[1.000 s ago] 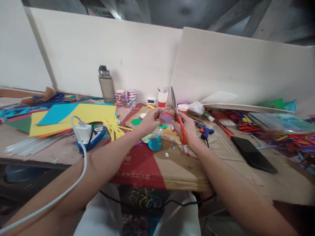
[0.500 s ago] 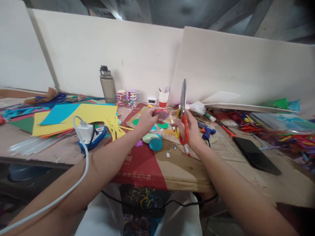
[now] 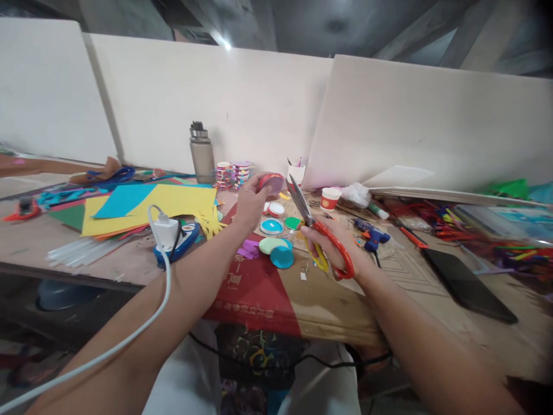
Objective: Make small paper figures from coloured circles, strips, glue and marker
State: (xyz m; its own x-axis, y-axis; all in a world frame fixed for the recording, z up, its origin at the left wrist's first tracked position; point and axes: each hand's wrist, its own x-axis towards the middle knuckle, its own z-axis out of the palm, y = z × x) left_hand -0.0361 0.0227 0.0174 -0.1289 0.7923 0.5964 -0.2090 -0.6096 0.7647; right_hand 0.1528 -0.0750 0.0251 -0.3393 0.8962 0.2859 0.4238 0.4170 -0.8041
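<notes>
Pale partition boards [image 3: 207, 98] closing off the far edge of a cluttered tabletop [image 3: 328, 300], its near middle covered by a red-and-tan cardboard sheet [image 3: 276, 288] serving as a work mat. Left hand [image 3: 249, 202] lifted at about 11 o'clock from the mat's centre, fingers [image 3: 259, 183] pinched shut on a small round pink-and-red disc [image 3: 271, 183], raised clear of the surface and tilted toward the eyes, seemingly for a look at its edge. Right hand [image 3: 334, 245] lower, at about 2 o'clock, fingers looped through the orange handles of the scissors [image 3: 317, 233], closed firmly around them; blades nearly shut and pointing up toward 11 o'clock, tips near the disc yet apart from it, kept out of the way rather than cutting. Between and below the hands, loose paper circles [image 3: 276, 245] in teal, green and white, lying flat on the mat within easy reach. At 9 o'clock, yellow and blue paper sheets [image 3: 151, 204] spread flat, with a white charger and cable [image 3: 166, 233] draped over them toward the near edge. At 12 o'clock, a grey bottle [image 3: 202, 153] upright against the boards. At 3 o'clock, a blue glue gun [image 3: 371, 236] and a dark phone [image 3: 469, 282] lying flat, well clear of the cutting.
</notes>
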